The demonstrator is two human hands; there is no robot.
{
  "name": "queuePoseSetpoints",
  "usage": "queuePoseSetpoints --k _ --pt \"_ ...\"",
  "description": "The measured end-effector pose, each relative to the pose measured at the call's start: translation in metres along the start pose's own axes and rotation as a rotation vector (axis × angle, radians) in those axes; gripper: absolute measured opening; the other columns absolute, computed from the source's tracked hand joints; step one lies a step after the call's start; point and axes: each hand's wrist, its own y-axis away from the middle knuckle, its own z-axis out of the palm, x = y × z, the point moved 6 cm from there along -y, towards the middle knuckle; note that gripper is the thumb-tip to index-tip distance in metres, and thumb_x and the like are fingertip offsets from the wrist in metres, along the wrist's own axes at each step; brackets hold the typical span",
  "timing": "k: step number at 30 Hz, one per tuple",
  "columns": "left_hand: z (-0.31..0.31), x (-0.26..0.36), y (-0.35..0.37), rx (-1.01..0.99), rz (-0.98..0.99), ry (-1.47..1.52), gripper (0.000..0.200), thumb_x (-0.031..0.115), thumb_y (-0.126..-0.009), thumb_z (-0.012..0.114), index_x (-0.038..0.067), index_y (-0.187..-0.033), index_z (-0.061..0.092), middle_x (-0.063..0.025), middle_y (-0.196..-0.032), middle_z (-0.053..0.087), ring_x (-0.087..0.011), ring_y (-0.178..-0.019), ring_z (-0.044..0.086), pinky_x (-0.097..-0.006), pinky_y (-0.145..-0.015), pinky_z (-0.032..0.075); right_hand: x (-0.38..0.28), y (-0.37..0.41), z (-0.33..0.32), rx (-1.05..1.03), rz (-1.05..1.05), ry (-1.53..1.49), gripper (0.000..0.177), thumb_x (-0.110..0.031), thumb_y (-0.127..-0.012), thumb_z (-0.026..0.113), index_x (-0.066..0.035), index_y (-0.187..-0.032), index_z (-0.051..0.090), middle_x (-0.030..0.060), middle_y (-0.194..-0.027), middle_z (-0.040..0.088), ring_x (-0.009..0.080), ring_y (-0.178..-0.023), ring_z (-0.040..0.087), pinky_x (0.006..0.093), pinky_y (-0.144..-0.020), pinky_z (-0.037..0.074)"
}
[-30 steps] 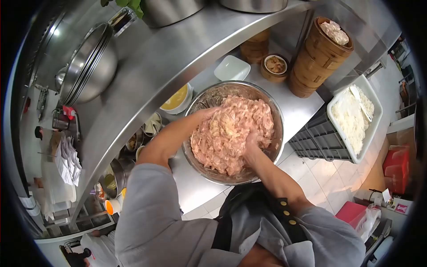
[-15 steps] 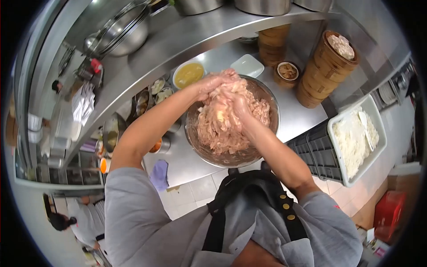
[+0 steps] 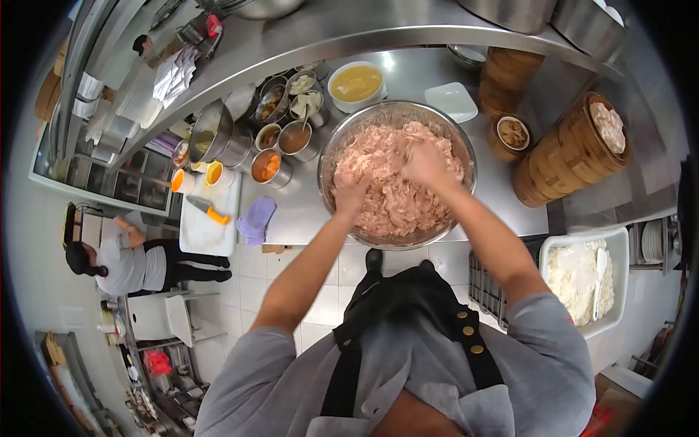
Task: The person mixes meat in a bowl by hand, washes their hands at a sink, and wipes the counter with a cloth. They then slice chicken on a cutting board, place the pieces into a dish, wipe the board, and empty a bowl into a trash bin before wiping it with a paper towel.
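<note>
A wide steel mixing bowl (image 3: 325, 186) stands on the counter in front of me, filled with pale pink raw chopped meat (image 3: 393, 200). My left hand (image 3: 352, 194) touches the meat at the bowl's left side, its fingers sunk in and hidden. Farther right and a little deeper in the bowl, my right hand (image 3: 427, 164) is pressed against the meat. Motion smears its fingers, so their shape does not show.
Left of the bowl are a bowl of yellow liquid (image 3: 357, 82), several steel pots, a purple cloth (image 3: 256, 221) and a knife (image 3: 208, 210) on a white board (image 3: 196, 239). Bamboo steamers (image 3: 561, 164) and a rice tub (image 3: 624, 280) stand right. A co-worker (image 3: 135, 255) is far left.
My hands were together at the bowl's far side, lifting meat; now they are apart and lower in the bowl. The view has shifted, showing more of the left counter.
</note>
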Motion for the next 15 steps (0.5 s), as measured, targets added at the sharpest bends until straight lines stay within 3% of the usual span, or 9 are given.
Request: queuePoseSetpoints --k 1,3,5,6,7,9,11,13,15 --pt "0.019 -0.024 0.011 0.037 -0.3 0.379 0.061 0.036 -0.08 0.066 0.003 -0.127 0.045 -0.0154 -0.114 0.058 -0.028 -0.1 0.057 -0.0391 -0.084 0.047 0.014 -0.012 -0.002 0.017 0.044 -0.041 0.046 -0.044 -0.076 0.062 -0.011 -0.106 0.065 0.0175 -0.092 0.065 0.0327 -0.09 0.063 0.0427 -0.081 0.05" --pt "0.041 -0.025 0.026 0.067 -0.597 0.757 0.063 0.039 -0.079 0.066 0.001 -0.126 0.047 -0.0174 -0.118 0.056 -0.0305 -0.109 0.053 -0.0404 -0.091 0.043 0.063 -0.045 0.027 0.036 0.095 -0.084 0.052 -0.046 -0.075 0.063 -0.009 -0.111 0.063 0.0174 -0.097 0.065 0.031 -0.093 0.062 0.0418 -0.084 0.049" --pt "0.055 0.007 0.04 0.053 -1.009 1.036 0.058 0.044 -0.086 0.055 0.005 -0.128 0.047 -0.0143 -0.123 0.054 -0.0285 -0.111 0.052 -0.0432 -0.094 0.042 0.117 -0.088 0.096 -0.087 -0.045 -0.699 0.061 -0.049 -0.077 0.061 -0.005 -0.118 0.057 0.0159 -0.111 0.061 0.0244 -0.102 0.059 0.0384 -0.09 0.045" --pt "0.058 0.015 0.035 0.041 -1.004 1.041 0.058 0.044 -0.086 0.055 0.005 -0.128 0.047 -0.0143 -0.123 0.054 -0.0285 -0.111 0.052 -0.0432 -0.094 0.042 0.106 -0.067 0.078 -0.253 0.211 -0.665 0.06 -0.05 -0.08 0.059 -0.004 -0.119 0.057 0.0129 -0.119 0.057 0.0198 -0.105 0.055 0.036 -0.093 0.042" --pt "0.066 0.026 0.035 -0.095 -0.968 1.278 0.058 0.048 -0.088 0.049 0.005 -0.127 0.047 -0.0141 -0.122 0.055 -0.029 -0.11 0.053 -0.0441 -0.094 0.043 0.101 -0.062 0.084 -0.252 0.224 -0.667 0.06 -0.05 -0.08 0.059 -0.004 -0.119 0.057 0.0129 -0.119 0.057 0.0198 -0.105 0.055 0.036 -0.093 0.042" --pt "0.072 0.055 0.027 -0.269 -0.913 1.533 0.059 0.051 -0.089 0.043 0.006 -0.127 0.048 -0.014 -0.121 0.055 -0.0296 -0.109 0.054 -0.045 -0.094 0.043 0.093 -0.049 0.102 -0.573 0.411 -1.2 0.055 -0.048 -0.08 0.06 -0.008 -0.118 0.059 0.0121 -0.116 0.059 0.0216 -0.1 0.058 0.0368 -0.089 0.044" --pt "0.057 0.09 0.023 -0.496 -0.89 1.677 0.063 0.052 -0.091 0.027 0.007 -0.131 0.044 -0.0149 -0.128 0.05 -0.0344 -0.115 0.048 -0.0516 -0.097 0.039 0.083 -0.045 0.087 -0.435 0.395 -1.179 0.052 -0.047 -0.078 0.062 -0.01 -0.116 0.06 0.012 -0.114 0.059 0.0235 -0.096 0.059 0.04 -0.087 0.045" --pt "0.032 0.12 0.023 -0.551 -0.917 1.659 0.06 0.048 -0.091 0.028 0.005 -0.129 0.045 -0.0164 -0.125 0.051 -0.0346 -0.113 0.051 -0.0516 -0.096 0.041 0.043 -0.018 0.056 -0.618 0.44 -1.173 0.054 -0.046 -0.076 0.063 -0.011 -0.118 0.059 0.0125 -0.114 0.059 0.0253 -0.096 0.059 0.0436 -0.086 0.046" --pt "0.024 0.13 0.007 -0.588 -0.743 1.513 0.054 0.043 -0.091 0.033 0.003 -0.125 0.048 -0.017 -0.119 0.055 -0.0338 -0.107 0.055 -0.0489 -0.093 0.045 0.038 -0.015 0.059 -0.703 0.528 -1.172 0.06 -0.045 -0.075 0.063 -0.01 -0.123 0.054 0.0122 -0.117 0.057 0.0262 -0.099 0.059 0.0476 -0.086 0.045"
